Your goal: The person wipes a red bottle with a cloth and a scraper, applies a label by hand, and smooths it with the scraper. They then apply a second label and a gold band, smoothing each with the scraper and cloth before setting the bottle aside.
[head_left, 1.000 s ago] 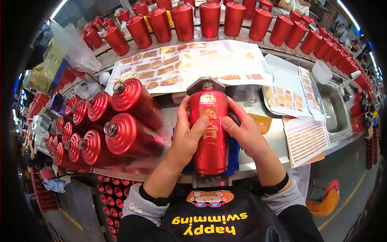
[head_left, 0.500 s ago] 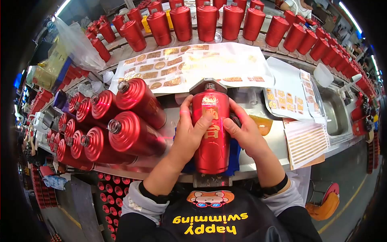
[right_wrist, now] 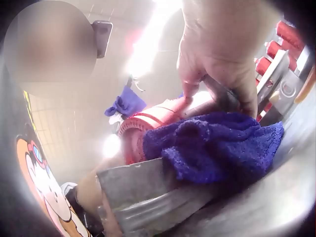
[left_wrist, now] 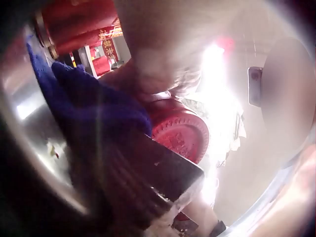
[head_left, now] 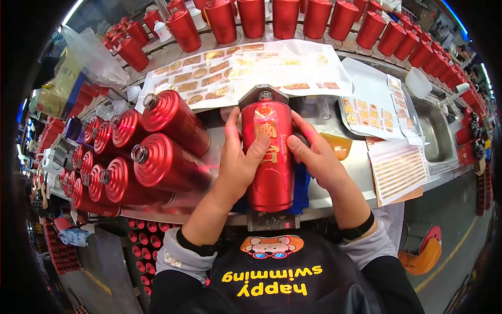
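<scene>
A glossy red bottle (head_left: 269, 183) with gold characters lies between both hands, its clear neck (head_left: 265, 96) pointing away from the body. My left hand (head_left: 235, 162) grips its left side, the thumb across the gold lettering. On the other side my right hand (head_left: 320, 159) holds it, thumb on the front and fingers round the flank. The neck end meets a dark angular rest (head_left: 280, 97). In the right wrist view a blue cloth (right_wrist: 217, 145) lies under the bottle, beside a metal block (right_wrist: 143, 192). The bottle's round base (left_wrist: 182, 136) faces the left wrist camera.
Several more red bottles (head_left: 164, 162) lie in a stack at the left. A sheet of gold labels (head_left: 204, 76) spreads behind the hands. Label papers (head_left: 400, 175) and a sink (head_left: 436, 136) are at the right. Red bottles (head_left: 286, 21) stand in a row along the back.
In the head view the held bottle and worktop now appear higher. Both hands keep their hold, thumbs in nearly the same places. The bottles at the back have shifted along their row.
</scene>
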Demonstrator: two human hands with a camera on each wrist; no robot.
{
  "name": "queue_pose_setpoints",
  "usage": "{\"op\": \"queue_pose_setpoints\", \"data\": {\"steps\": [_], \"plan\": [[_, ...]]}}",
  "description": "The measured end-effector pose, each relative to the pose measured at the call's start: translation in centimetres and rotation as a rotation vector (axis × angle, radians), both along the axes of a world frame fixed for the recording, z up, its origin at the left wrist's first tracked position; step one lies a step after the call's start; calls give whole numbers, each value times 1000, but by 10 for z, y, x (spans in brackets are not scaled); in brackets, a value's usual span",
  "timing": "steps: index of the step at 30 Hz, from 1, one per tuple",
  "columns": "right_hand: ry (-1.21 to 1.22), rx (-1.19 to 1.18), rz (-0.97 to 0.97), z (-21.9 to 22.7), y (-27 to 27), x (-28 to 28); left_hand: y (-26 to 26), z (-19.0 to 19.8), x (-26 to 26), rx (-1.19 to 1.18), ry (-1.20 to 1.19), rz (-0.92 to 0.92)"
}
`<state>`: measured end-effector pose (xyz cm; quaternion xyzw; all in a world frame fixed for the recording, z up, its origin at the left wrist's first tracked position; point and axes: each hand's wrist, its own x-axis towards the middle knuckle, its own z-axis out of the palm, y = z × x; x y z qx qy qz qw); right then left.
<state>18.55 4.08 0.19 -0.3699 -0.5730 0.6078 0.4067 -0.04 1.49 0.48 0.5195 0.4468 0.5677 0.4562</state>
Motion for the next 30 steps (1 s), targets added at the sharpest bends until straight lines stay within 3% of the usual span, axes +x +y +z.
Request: {"op": "queue_pose_setpoints", "data": {"steps": [3, 8, 9, 12, 18, 22, 26, 30], "plan": [[18, -18, -3, 2, 0, -1, -3, 4, -5, 123, 202, 33], [26, -69, -3, -3, 3, 11, 2, -8, -6, 69, 88, 26], [-29, 24, -93, 1, 3, 12, 5, -8, -6, 53, 45, 31], [194, -17, -175, 22, 11, 20, 8, 1, -7, -40, -60, 8], [-245, 76, 18, 61, 36, 27, 18, 8, -6, -82, -64, -23], [-196, 45, 76, 67, 47, 12, 19, 16, -5, -105, -78, -64], [61, -27, 63, 62, 51, 4, 22, 14, -5, -91, -101, -71], [17, 23, -62, 52, 49, 11, 24, 20, -4, -154, -153, -67]]}}
